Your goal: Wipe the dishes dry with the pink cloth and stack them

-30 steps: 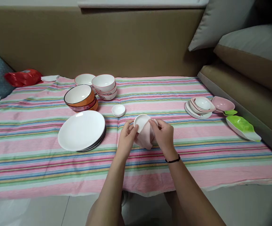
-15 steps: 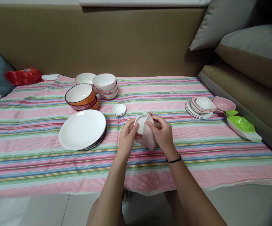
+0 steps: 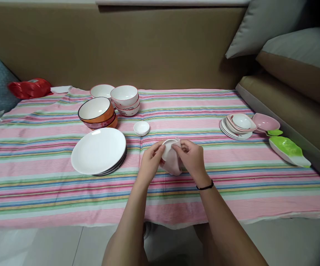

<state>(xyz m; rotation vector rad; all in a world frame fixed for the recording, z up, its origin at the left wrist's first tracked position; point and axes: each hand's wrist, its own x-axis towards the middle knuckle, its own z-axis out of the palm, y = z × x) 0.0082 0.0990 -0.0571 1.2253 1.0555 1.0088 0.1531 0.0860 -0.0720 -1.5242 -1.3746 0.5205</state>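
Note:
My left hand (image 3: 151,162) grips the rim of a small white dish (image 3: 167,147) held just above the striped tablecloth (image 3: 51,192). Against the dish's right side, my right hand (image 3: 192,158) pinches a pale pink cloth (image 3: 173,162), which hangs below both hands. A black band circles my right wrist. The dish is partly covered by the cloth and my fingers.
A stack of small white dishes (image 3: 141,128) sits just beyond my hands. White plates (image 3: 99,150), orange bowls (image 3: 96,112) and white patterned bowls (image 3: 124,99) stand to the left. Pink-rimmed dishes (image 3: 236,125), a pink bowl (image 3: 265,122) and a green leaf dish (image 3: 288,149) lie right, by the sofa.
The pink cloth has moved from beneath the dish up over its right rim, and my right fingers now press it against the dish. Both hands stay in the same spot.

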